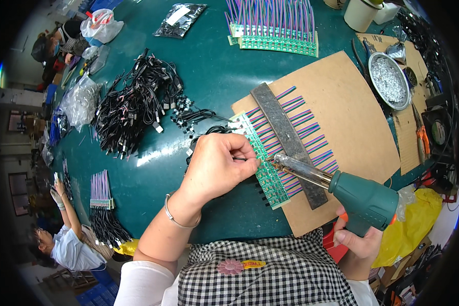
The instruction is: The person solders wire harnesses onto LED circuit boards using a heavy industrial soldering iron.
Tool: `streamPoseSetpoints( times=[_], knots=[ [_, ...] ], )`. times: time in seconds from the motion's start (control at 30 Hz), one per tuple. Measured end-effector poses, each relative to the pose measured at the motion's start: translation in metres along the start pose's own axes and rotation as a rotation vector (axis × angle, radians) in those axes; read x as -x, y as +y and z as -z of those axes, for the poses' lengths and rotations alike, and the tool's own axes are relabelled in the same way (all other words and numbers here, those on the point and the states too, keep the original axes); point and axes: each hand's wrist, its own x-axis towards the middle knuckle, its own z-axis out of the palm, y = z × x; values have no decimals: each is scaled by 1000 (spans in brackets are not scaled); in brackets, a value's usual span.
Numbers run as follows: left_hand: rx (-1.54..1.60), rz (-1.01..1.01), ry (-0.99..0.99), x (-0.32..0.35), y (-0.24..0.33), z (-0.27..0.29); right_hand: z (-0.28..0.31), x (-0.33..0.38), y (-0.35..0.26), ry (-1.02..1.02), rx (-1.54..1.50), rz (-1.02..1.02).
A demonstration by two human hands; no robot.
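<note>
My left hand [214,166] pinches a thin black cable [238,158] at the edge of a green circuit board strip [273,187]. In my right hand [359,245] is a green soldering gun [364,201], its grip wrapped by the fingers. The gun's tip points left and meets the board close to my left fingertips; exact contact is too small to tell. Rows of coloured wires [311,131] run from the board's right side. A dark flat bar [285,137] lies across them on a brown cardboard sheet [364,122]. More black cables [217,129] sit at the board's upper left.
A heap of black USB cables [132,107] lies left on the green table. Wired board panels [278,45] are at the far side. To the right are a metal bowl [390,81], orange-handled pliers [422,137] and a small fan [437,127]. Another person [71,250] works at left.
</note>
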Motion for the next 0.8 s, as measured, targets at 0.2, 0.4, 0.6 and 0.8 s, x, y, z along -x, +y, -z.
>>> streamPoseSetpoints(
  times=[0.2, 0.4, 0.6, 0.8],
  knots=[
    [36, 11, -50, -3, -1, 3, -3, -4, -1, 30, 7, -70],
    [42, 14, -55, -5, 1, 2, -8, -3, -7, 94, -50, -79],
    [26, 23, -52, -4, 1, 3, -15, -9, -13, 175, -181, 36],
    [35, 7, -55, -4, 1, 3, -10, -5, -13, 58, -138, 2]
  ],
)
